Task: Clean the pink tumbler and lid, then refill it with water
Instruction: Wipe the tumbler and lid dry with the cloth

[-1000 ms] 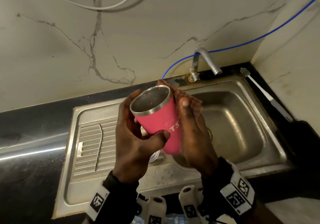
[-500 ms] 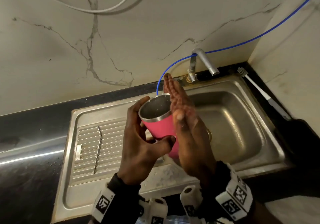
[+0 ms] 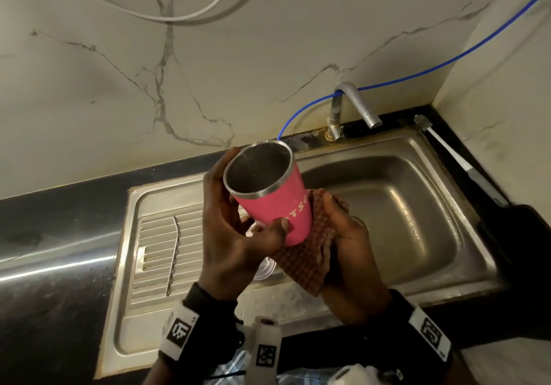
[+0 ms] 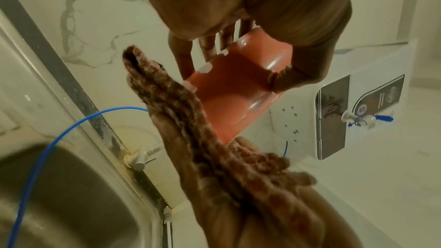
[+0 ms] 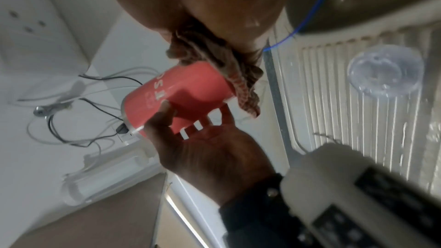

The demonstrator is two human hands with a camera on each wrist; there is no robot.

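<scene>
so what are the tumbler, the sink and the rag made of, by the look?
Pink tumbler: likely stainless steel, with a bare grey metal interior and rim and a smooth pink coating outside carrying white lettering. Sink: stainless steel by its brushed grey sheen, dulled and water-stained. Checked cloth: woven fabric, brownish-red check, limp and folded against the right hand; fibre unclear.

Black sleeves [image 3: 202,298], white wristbands [image 3: 179,332] w/ tags

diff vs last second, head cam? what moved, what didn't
Right hand with the checked brown cloth slid from the rim down to the base of the pink steel tumbler, which tipped more upright. Left hand kept gripping it; bent metal straw on the drainboard unmoved.
</scene>
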